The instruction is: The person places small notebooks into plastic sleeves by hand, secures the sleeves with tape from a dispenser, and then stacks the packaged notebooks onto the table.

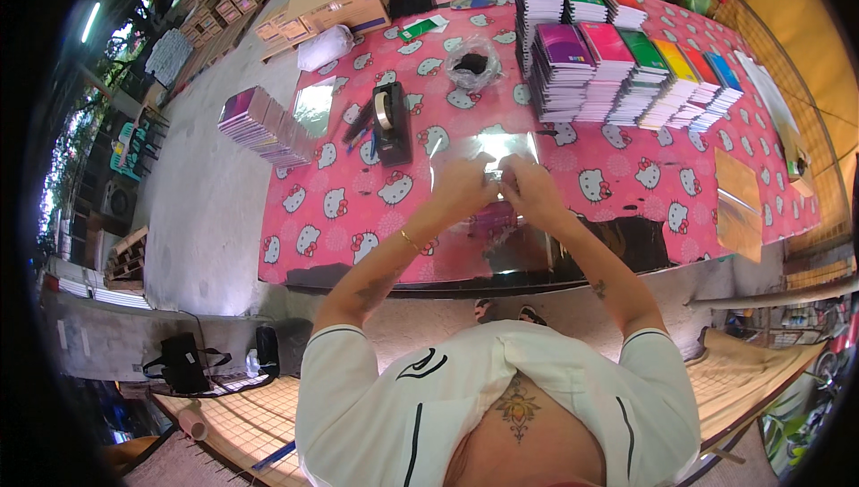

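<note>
Both your left hand [463,188] and your right hand [531,190] are meeting over the middle of the table, fingers curled in close to each other above a shiny sheet of clear plastic [458,259]. Your grip is looking narrow on both sides, but glare and your own knuckles are hiding the fingertips, so you cannot tell from this view whether they are pinching the plastic. That plastic is lying in front of you on the pink patterned table cover [394,188], spreading toward the near edge between your forearms, and a purplish patch is showing between your wrists, too unclear to identify. Left of your hands, a black tape dispenser [391,138] is standing with a roll in it, and some pens [360,123] are lying just beside it. Farther left, a stack of notebooks [265,129] with a purple cover on top is sitting near the table's edge. Beyond your hands, a crumpled clear bag [472,65] is resting with something dark inside. To the right, rows of notebook piles [611,76] are standing close together, their covers showing purple, pink, green, yellow, red and blue.
</note>
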Demonstrator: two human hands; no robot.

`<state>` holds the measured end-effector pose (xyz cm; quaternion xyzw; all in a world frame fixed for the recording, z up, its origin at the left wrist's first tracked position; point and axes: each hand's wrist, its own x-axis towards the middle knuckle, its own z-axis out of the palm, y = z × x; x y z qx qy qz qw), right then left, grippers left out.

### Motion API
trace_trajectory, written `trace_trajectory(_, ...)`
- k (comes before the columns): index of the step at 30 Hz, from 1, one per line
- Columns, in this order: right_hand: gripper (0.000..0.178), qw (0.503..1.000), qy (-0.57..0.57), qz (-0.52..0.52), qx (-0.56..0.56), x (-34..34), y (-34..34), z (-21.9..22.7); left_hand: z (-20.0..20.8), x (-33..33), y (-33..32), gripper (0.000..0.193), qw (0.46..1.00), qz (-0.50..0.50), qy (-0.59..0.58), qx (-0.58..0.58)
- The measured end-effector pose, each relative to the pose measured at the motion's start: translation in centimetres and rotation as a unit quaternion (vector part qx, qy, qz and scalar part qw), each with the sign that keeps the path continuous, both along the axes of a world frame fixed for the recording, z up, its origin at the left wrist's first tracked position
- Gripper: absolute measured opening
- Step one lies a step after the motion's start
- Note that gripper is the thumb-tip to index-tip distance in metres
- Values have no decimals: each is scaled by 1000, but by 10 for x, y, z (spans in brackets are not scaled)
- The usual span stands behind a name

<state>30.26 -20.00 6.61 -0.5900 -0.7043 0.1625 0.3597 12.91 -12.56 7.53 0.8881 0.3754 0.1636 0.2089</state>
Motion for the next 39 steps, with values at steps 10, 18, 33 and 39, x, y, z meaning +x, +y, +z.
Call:
trace_trajectory(10,53,900,411,-99,-110,-6,6,-42,-71,-57,82,36,897,192,-375,-132)
trace_trajectory(18,55,901,409,-67,-126,-7,4,-47,-114,-153,159,19,775,320,-480,-258)
trace_trajectory(33,59,906,405,-64,-102,-3,2,-50,30,-42,76,19,987,-150,-39,-50)
trace_trajectory(39,59,890,432,-54,-133,3,-1,-38,48,49,77,44,902,-293,307,79)
